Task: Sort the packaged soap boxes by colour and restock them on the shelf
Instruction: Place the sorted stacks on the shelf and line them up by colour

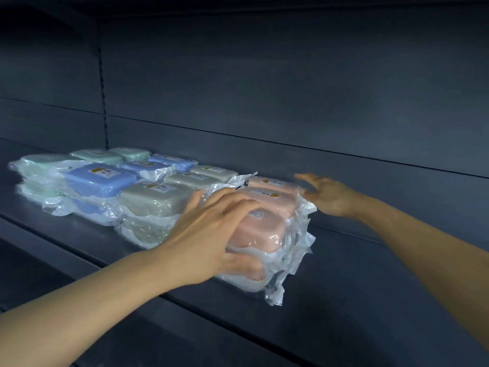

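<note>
Crinkled clear plastic wraps the rounded pink soap boxes (264, 223) on the dark metal shelf (344, 274); left hand (211, 234) grips the front stack, right hand (328, 194) spreads open fingers (304, 178) behind.

Dim light falls on a dark back panel (291, 75).
</note>
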Available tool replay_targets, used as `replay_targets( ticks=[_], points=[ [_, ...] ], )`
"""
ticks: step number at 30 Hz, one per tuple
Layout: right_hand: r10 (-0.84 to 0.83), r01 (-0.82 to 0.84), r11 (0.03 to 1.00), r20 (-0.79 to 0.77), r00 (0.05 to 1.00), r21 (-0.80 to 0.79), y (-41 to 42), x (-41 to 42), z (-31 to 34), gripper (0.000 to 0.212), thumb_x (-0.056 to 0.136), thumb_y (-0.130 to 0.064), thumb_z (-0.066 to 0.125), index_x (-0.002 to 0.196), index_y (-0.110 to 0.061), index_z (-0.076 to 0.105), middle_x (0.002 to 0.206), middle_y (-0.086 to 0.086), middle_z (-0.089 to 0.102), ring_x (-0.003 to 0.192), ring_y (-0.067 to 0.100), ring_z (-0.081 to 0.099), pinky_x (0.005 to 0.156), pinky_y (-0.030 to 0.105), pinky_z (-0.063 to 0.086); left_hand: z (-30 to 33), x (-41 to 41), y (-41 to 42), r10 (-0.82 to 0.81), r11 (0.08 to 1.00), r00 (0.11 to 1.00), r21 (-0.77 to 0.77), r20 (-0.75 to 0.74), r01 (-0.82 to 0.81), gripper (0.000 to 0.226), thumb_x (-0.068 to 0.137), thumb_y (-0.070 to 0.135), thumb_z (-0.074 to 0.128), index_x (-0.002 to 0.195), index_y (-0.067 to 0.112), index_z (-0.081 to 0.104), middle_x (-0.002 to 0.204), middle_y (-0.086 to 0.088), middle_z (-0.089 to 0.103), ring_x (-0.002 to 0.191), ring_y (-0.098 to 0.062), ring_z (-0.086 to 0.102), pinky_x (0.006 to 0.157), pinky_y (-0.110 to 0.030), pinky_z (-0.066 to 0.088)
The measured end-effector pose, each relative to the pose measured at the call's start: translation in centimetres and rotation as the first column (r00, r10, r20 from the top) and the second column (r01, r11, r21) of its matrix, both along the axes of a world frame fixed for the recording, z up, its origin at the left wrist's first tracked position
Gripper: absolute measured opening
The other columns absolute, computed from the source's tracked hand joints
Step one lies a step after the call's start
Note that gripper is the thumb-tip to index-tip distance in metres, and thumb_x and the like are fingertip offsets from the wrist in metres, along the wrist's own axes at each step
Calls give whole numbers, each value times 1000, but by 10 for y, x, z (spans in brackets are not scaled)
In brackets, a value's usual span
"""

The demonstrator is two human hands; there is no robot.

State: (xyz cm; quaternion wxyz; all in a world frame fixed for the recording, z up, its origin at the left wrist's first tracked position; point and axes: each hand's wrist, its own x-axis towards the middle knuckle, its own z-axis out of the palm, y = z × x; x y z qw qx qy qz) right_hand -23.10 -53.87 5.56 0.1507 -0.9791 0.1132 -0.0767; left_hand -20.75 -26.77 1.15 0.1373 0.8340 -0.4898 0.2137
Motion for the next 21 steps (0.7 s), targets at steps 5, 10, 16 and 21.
replay_targets(
  ticks=[5, 10, 16, 21],
  points=[
    [198, -197, 966, 11, 980, 165, 27, -37, 13, 43, 98, -24, 47, 138, -39, 42, 142, -16, 37, 131, 7, 36, 104, 23, 30, -6, 11, 23, 99, 995, 995, 7, -11, -99, 91, 63, 81, 6, 144, 39, 21, 149, 14, 31, 137, -7, 27, 106, -25, 11],
    [231, -229, 972, -27, 973, 47, 45, -37, -7, 43, 98, -23, 47, 137, -40, 42, 142, -21, 35, 130, -2, 31, 105, 17, 22, -11, 17, 20, 110, 993, 994, -36, -20, -111, 76, 70, 79, 12, 132, 38, 32, 121, 16, 60, 111, -8, 54, 93, -28, 23],
    [118, -137, 986, 177, 977, 97, 69, -46, -10, 36, 97, -17, 47, 128, -35, 54, 129, -22, 44, 125, 2, 38, 97, 15, 31, -11, 16, 23, 140, 990, 986, -28, 93, -138, 66, 77, 70, 23, 128, 32, 39, 102, 12, 65, 108, -16, 54, 98, -34, 19],
    [10, -58, 970, 196, 981, 238, 108, -83, -9, 47, 84, -50, 59, 130, -47, 46, 133, -18, 42, 122, 2, 43, 104, 29, 38, -20, 23, 32, 111, 989, 980, -111, 166, -94, 62, 79, 51, 64, 130, 21, 47, 91, 4, 70, 109, -24, 56, 103, -39, 15]
  ],
)
